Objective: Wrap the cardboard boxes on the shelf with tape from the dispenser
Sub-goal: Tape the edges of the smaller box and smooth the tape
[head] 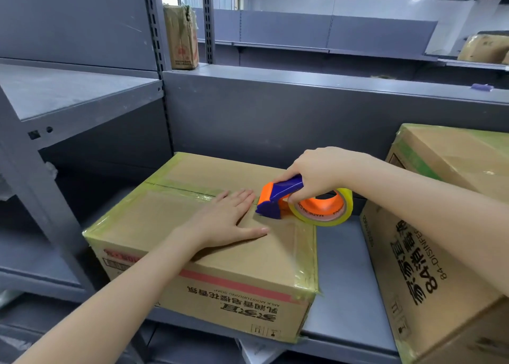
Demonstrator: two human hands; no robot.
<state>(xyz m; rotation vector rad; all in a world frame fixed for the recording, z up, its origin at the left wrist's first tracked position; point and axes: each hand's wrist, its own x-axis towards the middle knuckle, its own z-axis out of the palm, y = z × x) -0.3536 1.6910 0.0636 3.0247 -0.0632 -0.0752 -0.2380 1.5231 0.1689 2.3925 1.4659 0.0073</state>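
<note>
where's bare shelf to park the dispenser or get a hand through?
Bare shelf strip between the soap box and the disinfectant box; also the upper left shelf. Crowded: soap box top, under the left hand, right hand and tape dispenser.

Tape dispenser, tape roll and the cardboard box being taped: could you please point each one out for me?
tape dispenser (283, 189): head view, on its blue handle.
tape roll (346, 203): head view, on its yellowish outer band.
cardboard box (170, 220): head view, on the bare part of its top face.
</note>
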